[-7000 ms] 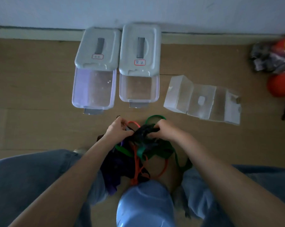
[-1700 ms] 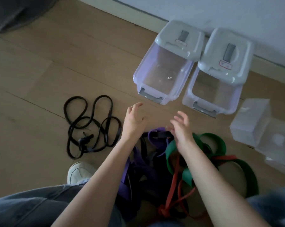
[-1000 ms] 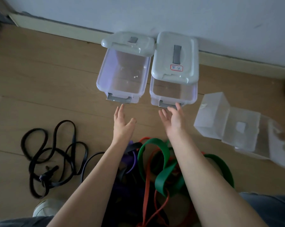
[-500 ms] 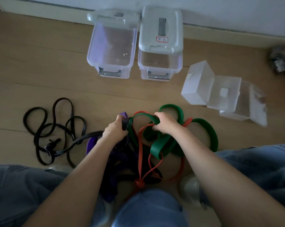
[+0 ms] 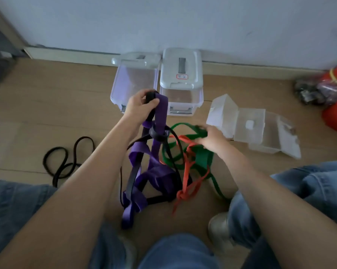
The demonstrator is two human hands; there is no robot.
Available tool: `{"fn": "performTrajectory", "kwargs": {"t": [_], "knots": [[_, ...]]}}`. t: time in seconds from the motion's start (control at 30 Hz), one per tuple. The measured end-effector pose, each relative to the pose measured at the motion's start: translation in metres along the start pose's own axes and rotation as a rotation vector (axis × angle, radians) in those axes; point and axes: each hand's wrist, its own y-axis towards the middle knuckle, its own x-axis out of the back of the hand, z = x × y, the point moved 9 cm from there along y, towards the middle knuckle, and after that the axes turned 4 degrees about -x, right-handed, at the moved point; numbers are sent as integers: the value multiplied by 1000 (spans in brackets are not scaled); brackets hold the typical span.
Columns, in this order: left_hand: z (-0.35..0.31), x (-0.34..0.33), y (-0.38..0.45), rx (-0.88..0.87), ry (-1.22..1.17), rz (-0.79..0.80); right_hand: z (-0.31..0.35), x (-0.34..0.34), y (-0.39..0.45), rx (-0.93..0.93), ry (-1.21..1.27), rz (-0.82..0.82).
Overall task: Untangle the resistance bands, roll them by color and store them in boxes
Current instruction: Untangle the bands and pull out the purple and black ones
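Two boxes (image 5: 136,84) stand on the wooden floor (image 5: 47,105) by a white wall (image 5: 163,20). The left hand (image 5: 139,106) grips raised purple and black bands (image 5: 160,111); the right hand (image 5: 212,139) clutches green and red bands (image 5: 185,152).

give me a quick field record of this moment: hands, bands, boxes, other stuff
left hand: left hand raised, grips purple band and a black band together
right hand: right hand low, holds green band; blurred
tangle: purple, green, orange band and black strands knotted between the knees
loose band: thin black band on wooden floor, left
boxes: left box lid open; right box lid resting on top
other: clear folded case right
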Motion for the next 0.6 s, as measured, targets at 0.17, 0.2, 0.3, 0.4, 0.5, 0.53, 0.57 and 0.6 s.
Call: {"fn": "performTrajectory", "kwargs": {"t": [0.17, 0.2, 0.3, 0.4, 0.5, 0.53, 0.57, 0.6], "knots": [[-27, -24, -25, -18, 118, 213, 42, -15, -36, 76, 334, 354], [-35, -28, -30, -33, 80, 248, 62, -17, -44, 139, 442, 425], [-62, -27, -39, -79, -52, 234, 102, 2, -66, 296, 388, 377], [-80, -14, -47, -92, 93, 157, 120, 25, -89, 376, 327, 350], [-96, -22, -62, -102, 199, 245, 131, 55, -109, 406, 309, 274], [-102, -27, -68, -107, 215, 302, 133, 68, -113, 414, 321, 224], [-107, -31, -73, -106, 236, 360, 136, 81, -116, 421, 339, 177], [-111, -34, -79, -95, 260, 412, 138, 93, -117, 422, 366, 146]]}}
